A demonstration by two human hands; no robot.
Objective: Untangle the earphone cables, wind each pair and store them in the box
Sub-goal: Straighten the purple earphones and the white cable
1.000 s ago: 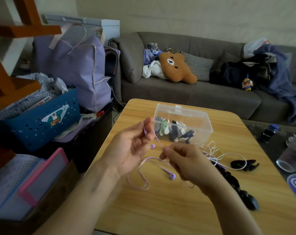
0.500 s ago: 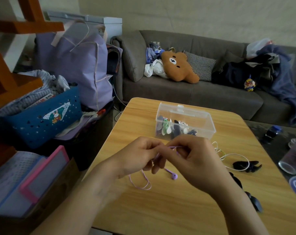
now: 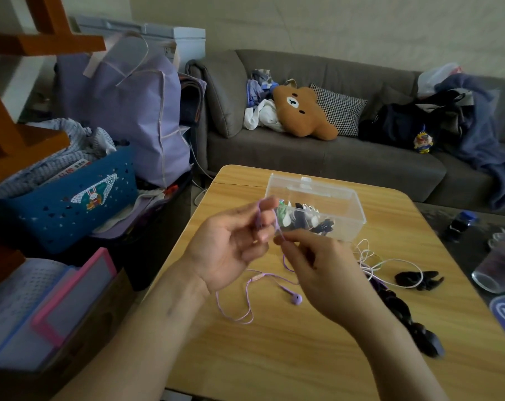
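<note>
My left hand (image 3: 234, 241) is raised palm-up above the table, with the purple earphone cable (image 3: 247, 285) looped over its fingers. Just right of it, my right hand (image 3: 318, 267) pinches the same cable below that loop. The rest of the purple cable hangs down to the wooden table (image 3: 274, 357), where one purple earbud (image 3: 296, 298) lies. Behind my hands stands the clear plastic box (image 3: 341, 206), open, with several wound earphones inside. A white earphone cable (image 3: 390, 264) lies loose to the right, tangled with a dark cable (image 3: 401, 316).
A black wound bundle (image 3: 419, 280) lies at the right of the table. A glass (image 3: 500, 264) and a dark bottle (image 3: 461, 224) stand off the table's right edge. A sofa (image 3: 332, 157) runs behind; a blue basket (image 3: 72, 198) and bags crowd the left.
My hands have drawn apart again. The left hand lifted with the purple cable over its fingers, and the right hand dropped lower, pinching the cable. The earbud slid a little on the table.
</note>
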